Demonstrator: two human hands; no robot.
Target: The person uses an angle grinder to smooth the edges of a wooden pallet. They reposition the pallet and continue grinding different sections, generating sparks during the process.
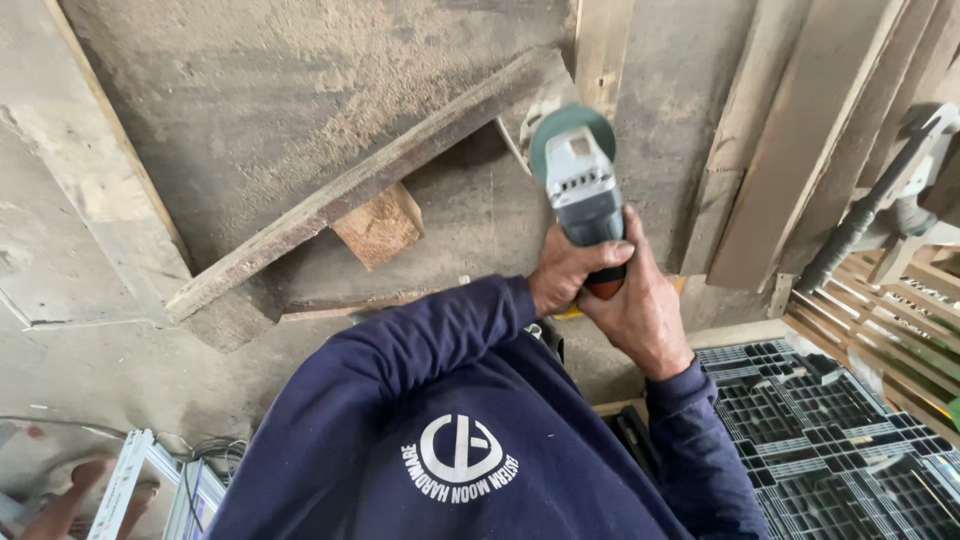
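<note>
Both my hands grip an angle grinder (pixel 585 195) with a grey body and a green disc guard. My left hand (pixel 565 270) wraps the rear of its body from the left. My right hand (pixel 645 310) closes over the same end from the right. The grinder's disc sits at the upper end of a long weathered plank (pixel 350 190) that runs diagonally down to the left. A short wood block (pixel 380 228) lies under the plank near its middle. Whether the disc touches the wood I cannot tell. My navy sleeves fill the lower middle.
Dusty concrete floor (pixel 280 90) lies under the plank. Wooden boards (pixel 790 150) lean at the right. A black plastic grid pallet (pixel 830 440) is at the lower right, wooden slats (pixel 900 320) and a grey tool (pixel 900 200) beside it. A white frame (pixel 130 480) and cables lie lower left.
</note>
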